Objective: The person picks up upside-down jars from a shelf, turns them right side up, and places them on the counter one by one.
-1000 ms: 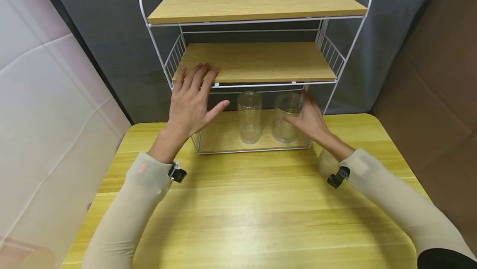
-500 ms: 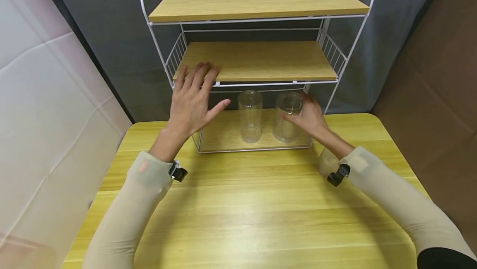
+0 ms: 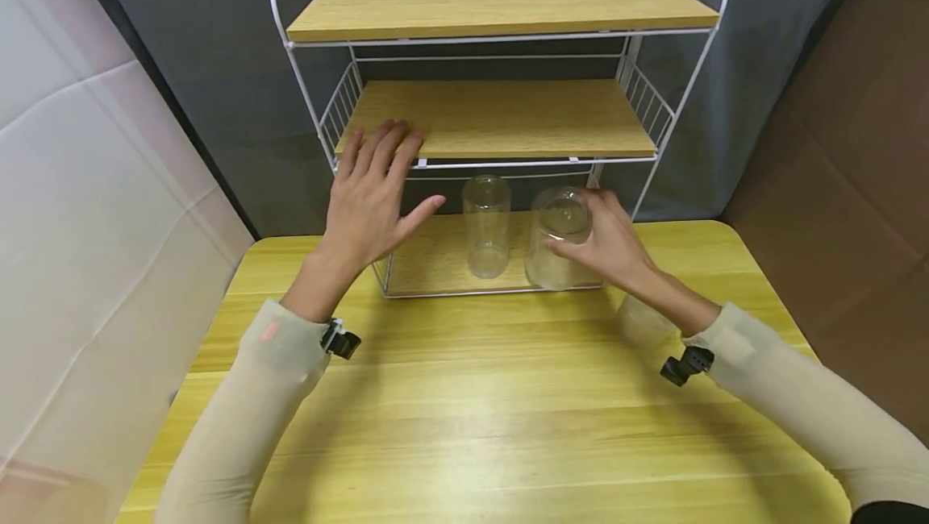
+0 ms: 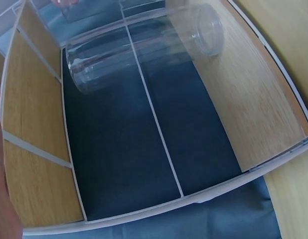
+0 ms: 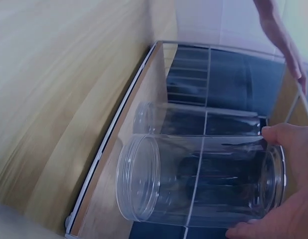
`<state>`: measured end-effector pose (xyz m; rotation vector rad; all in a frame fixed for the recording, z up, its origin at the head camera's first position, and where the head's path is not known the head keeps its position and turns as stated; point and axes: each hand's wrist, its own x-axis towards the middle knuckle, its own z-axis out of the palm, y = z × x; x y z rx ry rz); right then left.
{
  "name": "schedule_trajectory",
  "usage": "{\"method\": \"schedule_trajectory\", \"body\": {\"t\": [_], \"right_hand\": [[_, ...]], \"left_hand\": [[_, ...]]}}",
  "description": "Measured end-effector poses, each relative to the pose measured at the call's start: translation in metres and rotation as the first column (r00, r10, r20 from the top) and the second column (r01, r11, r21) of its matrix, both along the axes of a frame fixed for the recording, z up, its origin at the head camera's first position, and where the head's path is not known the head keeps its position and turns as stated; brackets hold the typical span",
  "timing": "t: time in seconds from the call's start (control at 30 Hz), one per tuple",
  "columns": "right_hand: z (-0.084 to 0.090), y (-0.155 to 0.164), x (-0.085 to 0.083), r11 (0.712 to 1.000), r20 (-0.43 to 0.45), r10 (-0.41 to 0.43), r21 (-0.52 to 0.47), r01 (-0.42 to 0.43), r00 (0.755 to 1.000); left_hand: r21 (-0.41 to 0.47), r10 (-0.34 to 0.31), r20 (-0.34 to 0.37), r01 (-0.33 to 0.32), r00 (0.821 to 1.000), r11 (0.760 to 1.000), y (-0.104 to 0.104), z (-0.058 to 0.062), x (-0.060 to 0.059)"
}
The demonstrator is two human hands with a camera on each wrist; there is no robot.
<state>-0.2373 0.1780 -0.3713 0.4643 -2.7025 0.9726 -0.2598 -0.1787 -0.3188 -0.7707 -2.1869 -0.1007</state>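
Note:
In the head view, my right hand [image 3: 615, 243] grips a wide clear jar [image 3: 546, 254] near its upper end, thumb in front and fingers at the far side. Its lower end overlaps the front rail of the bottom shelf [image 3: 428, 270]. The right wrist view shows the jar's ringed end [image 5: 139, 177] toward that shelf. A narrower clear jar [image 3: 486, 226] stands upright to its left, nothing touching it. My left hand [image 3: 366, 205] lies with fingers spread over the front left edge of the middle shelf [image 3: 508, 117], holding nothing.
The white wire rack [image 3: 685, 97] has wooden boards, with the top shelf [image 3: 501, 4] above. A translucent rounded thing [image 3: 639, 322] sits on the wooden table [image 3: 464, 395], partly behind my right forearm. Grey cloth [image 3: 203, 64] hangs behind the rack.
My right hand has closed round the wide jar and brought it a little toward me, over the shelf's front rail. The left hand stays in place.

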Motion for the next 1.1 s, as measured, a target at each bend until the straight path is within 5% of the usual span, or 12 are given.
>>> {"method": "schedule_trajectory", "body": {"t": [0.2, 0.33, 0.53, 0.63, 0.73, 0.87, 1.0, 1.1], "right_hand": [[0.01, 0.002, 0.024, 1.0, 0.045, 0.008, -0.012, -0.007, 0.999], [0.012, 0.005, 0.037, 1.0, 0.065, 0.012, -0.03, -0.01, 0.998], [0.011, 0.008, 0.051, 0.997, 0.052, 0.028, -0.071, -0.025, 0.998], [0.011, 0.009, 0.057, 0.992, 0.054, 0.035, -0.124, -0.028, 0.998], [0.01, 0.009, 0.063, 0.976, 0.077, 0.054, -0.217, -0.036, 0.996], [0.01, 0.011, 0.07, 0.93, 0.116, 0.095, -0.365, -0.046, 0.989], [0.013, 0.013, 0.073, 0.868, 0.153, 0.131, -0.496, -0.039, 0.98], [0.014, 0.011, 0.076, 0.811, 0.19, 0.156, -0.584, -0.016, 0.969]], "left_hand": [[0.029, -0.025, 0.035, 0.024, 0.999, 0.999, -0.001, -0.003, 0.007], [0.102, -0.134, 0.007, 0.133, 0.991, 0.986, 0.005, -0.014, 0.018], [0.214, -0.387, -0.023, 0.382, 0.922, 0.899, 0.025, -0.043, 0.044], [0.268, -0.438, 0.058, 0.409, 0.897, 0.872, 0.036, -0.057, 0.056], [0.315, -0.447, 0.194, 0.376, 0.873, 0.871, 0.046, -0.069, 0.065], [0.379, -0.432, 0.394, 0.285, 0.811, 0.88, 0.054, -0.083, 0.076], [0.47, -0.438, 0.55, 0.17, 0.711, 0.866, 0.059, -0.092, 0.084], [0.551, -0.481, 0.605, 0.102, 0.635, 0.828, 0.063, -0.097, 0.088]]}}
